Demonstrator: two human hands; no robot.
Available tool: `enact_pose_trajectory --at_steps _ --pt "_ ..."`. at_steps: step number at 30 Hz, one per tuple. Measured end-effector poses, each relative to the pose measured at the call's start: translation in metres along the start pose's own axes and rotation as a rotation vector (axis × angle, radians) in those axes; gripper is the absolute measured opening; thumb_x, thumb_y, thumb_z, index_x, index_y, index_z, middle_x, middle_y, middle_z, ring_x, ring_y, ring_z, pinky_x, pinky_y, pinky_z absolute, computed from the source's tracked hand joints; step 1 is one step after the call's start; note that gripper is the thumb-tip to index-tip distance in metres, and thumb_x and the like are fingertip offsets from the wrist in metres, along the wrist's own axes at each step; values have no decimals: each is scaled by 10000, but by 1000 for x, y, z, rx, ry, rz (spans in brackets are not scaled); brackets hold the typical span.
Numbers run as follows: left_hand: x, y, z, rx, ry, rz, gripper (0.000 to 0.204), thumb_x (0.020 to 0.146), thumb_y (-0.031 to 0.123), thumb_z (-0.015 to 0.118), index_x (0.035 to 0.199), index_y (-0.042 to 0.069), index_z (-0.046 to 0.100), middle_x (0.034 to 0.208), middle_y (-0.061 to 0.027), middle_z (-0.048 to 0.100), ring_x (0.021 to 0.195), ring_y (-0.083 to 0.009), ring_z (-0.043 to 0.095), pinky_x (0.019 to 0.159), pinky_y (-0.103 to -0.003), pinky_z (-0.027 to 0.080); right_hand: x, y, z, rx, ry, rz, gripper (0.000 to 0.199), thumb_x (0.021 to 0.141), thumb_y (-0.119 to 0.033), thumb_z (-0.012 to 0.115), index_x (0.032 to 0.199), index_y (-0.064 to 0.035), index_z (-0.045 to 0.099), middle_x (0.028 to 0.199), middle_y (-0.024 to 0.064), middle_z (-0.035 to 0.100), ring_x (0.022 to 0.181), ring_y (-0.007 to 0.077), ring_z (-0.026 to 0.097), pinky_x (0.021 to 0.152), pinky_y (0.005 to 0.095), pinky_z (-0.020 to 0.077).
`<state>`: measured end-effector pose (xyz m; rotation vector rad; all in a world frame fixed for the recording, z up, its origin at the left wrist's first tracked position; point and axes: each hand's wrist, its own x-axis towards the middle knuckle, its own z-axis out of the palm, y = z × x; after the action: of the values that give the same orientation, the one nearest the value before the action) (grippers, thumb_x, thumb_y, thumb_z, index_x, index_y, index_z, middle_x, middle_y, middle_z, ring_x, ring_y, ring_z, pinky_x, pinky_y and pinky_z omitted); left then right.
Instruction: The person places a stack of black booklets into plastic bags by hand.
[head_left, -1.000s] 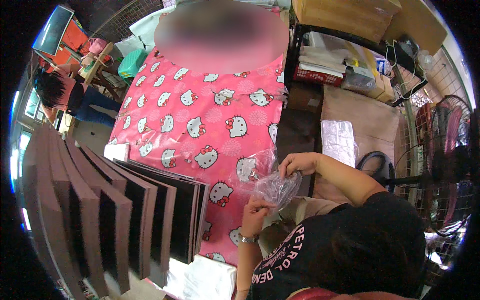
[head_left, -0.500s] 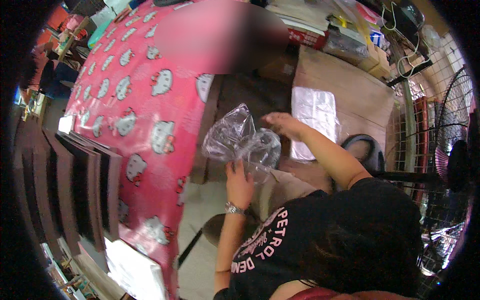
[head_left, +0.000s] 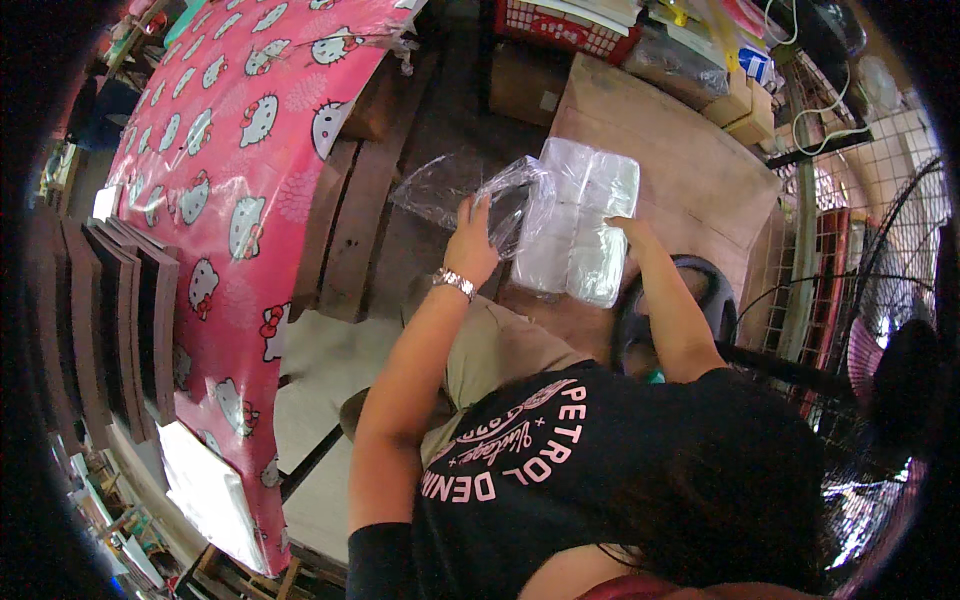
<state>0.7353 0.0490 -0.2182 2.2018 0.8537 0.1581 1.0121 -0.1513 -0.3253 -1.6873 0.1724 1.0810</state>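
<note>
A large clear plastic bag hangs crumpled in front of me. My left hand is closed on its near edge, fingertips pointing away from me, a metal watch on the wrist. Beside the bag, to the right, is a flat pack of white bundles in shiny clear wrap. My right hand grips the pack's right edge, its fingers partly hidden there. The bag's right side meets the pack's upper left part; whether any of the pack is inside the bag I cannot tell.
A table with a pink patterned cover stands at left, dark boards stacked beside it. Brown cardboard lies beyond the pack. A red basket is at the back; a black fan and wire mesh are at right.
My right hand has come down onto the pack, which has shifted left toward the bag. My left hand has raised and spread the bag. The view has shifted too.
</note>
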Motion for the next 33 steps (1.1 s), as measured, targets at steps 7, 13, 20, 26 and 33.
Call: enact_pose_trajectory --at_steps 7,13,20,26,33 --pt "29 10 17 -123 -179 357 652 675 -127 425 1281 114 411 1376 -104 334 1135 -340 466 890 -365 445 -43 -51 -10 -165 148 -248 302 698 -111 708 911 84 620 824 155 642 689 216 613 614 358 477" --pt "32 18 38 -247 -329 357 621 654 -150 396 1211 108 496 1279 -118 439 1138 -320 466 924 -348 418 -117 -146 -63 -648 376 -627 254 705 -154 722 882 16 658 788 79 650 678 134 570 643 301 445" --pt "63 23 91 -153 -459 332 613 683 -120 458 1201 201 526 1373 -119 348 1175 -321 447 970 -357 394 -157 -229 -91 -740 44 -620 381 719 -178 688 1040 6 596 915 73 640 815 159 578 763 300 437" --pt "63 18 99 95 -432 210 644 696 -56 520 1257 259 493 1460 -138 175 1237 -327 388 995 -383 372 -14 -202 -28 -1599 171 -622 392 731 -289 657 1059 -77 633 1093 187 591 998 293 569 846 382 438" --pt "-40 -42 60 -84 -163 63 680 744 -4 549 1332 296 385 1475 -134 126 1237 -339 379 949 -369 422 -9 -94 103 -1355 547 -872 694 758 -219 617 1373 -246 297 1418 126 245 1336 376 132 992 685 54"
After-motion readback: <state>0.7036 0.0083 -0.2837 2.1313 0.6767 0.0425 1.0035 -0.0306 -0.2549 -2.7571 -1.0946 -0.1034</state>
